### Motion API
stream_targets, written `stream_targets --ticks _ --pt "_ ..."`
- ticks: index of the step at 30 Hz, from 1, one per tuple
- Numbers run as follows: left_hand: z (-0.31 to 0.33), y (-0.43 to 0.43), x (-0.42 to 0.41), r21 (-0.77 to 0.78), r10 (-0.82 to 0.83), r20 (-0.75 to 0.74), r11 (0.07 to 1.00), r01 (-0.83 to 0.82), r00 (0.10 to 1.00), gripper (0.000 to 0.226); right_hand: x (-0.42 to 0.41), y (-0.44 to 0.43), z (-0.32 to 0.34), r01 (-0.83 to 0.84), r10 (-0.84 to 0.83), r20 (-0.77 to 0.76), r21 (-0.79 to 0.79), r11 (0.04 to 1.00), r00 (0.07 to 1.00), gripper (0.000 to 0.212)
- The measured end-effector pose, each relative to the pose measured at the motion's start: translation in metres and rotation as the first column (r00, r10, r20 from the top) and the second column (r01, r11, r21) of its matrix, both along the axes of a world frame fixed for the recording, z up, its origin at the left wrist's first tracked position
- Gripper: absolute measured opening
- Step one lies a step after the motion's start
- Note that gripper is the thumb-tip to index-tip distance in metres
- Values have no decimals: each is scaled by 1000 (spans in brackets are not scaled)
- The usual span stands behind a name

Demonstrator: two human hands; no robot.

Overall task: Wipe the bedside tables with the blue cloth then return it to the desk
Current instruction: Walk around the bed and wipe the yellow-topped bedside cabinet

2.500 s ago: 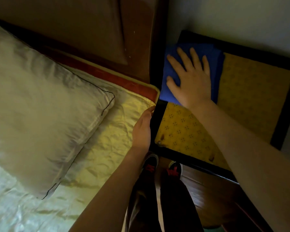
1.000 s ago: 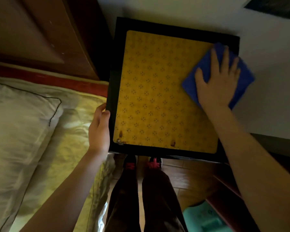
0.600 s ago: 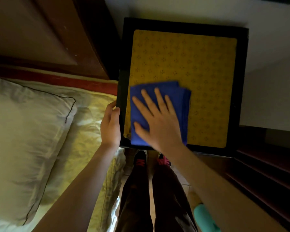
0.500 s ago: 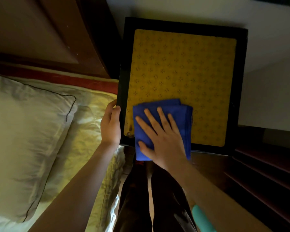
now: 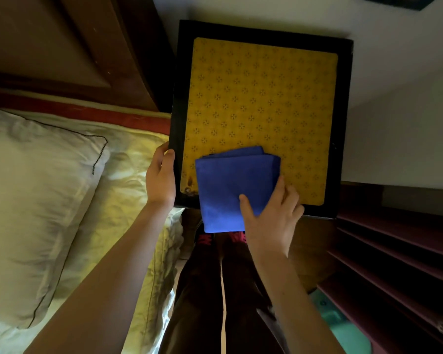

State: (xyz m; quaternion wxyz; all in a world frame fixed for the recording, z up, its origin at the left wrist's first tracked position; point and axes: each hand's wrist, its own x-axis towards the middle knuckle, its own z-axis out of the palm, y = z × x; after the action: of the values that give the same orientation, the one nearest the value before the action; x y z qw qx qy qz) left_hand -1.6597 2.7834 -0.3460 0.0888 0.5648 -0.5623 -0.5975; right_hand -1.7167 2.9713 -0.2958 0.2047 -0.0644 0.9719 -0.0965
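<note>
The bedside table (image 5: 343, 123) has a black frame and a yellow patterned top. A folded blue cloth (image 5: 228, 185) lies at its near left corner and hangs partly over the front edge. My right hand (image 5: 271, 215) pinches the cloth's near right corner, thumb on top and fingers along its right side. My left hand (image 5: 160, 180) grips the table's left edge near the front corner.
A bed with a white pillow (image 5: 31, 205) and pale quilt (image 5: 128, 200) lies to the left, under a dark wooden headboard (image 5: 74, 47). My legs and red shoes (image 5: 205, 238) stand below the table. Dark shelves (image 5: 394, 264) are on the right, a teal object (image 5: 348, 330) on the floor.
My right hand swept the cloth from the far side to the near left corner, slid it over the front edge, then shifted from flat on top to pinching its corner. The left hand stayed put.
</note>
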Motion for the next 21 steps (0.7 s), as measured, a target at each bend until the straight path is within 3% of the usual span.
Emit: stream_targets --ticks 2,5,9,10,14,17,21 --pt "1 -1 1 4 -2 12 1000 2 1000 22 1 -6 3 174 -166 79 -104 979 983 84" --pt "8 -1 0 14 -20 6 1000 20 1000 21 -5 -11 12 461 -383 322 -215 861 866 59" --pt "38 -6 4 110 -154 86 983 144 984 23 -19 -21 40 726 -369 725 -258 637 581 48" --pt "52 -8 7 142 -185 111 975 169 976 28 -22 -24 53 738 -322 764 -281 613 559 49" --pt "130 -18 24 188 -280 126 949 254 952 52 -39 -30 130 659 -173 747 -423 622 642 45" --pt "207 -18 32 121 -363 26 926 357 931 29 -48 -28 200 567 -56 701 -525 635 711 40" --pt "312 -22 50 -138 -384 -13 915 379 923 14 -54 -17 303 494 83 649 -650 577 756 43"
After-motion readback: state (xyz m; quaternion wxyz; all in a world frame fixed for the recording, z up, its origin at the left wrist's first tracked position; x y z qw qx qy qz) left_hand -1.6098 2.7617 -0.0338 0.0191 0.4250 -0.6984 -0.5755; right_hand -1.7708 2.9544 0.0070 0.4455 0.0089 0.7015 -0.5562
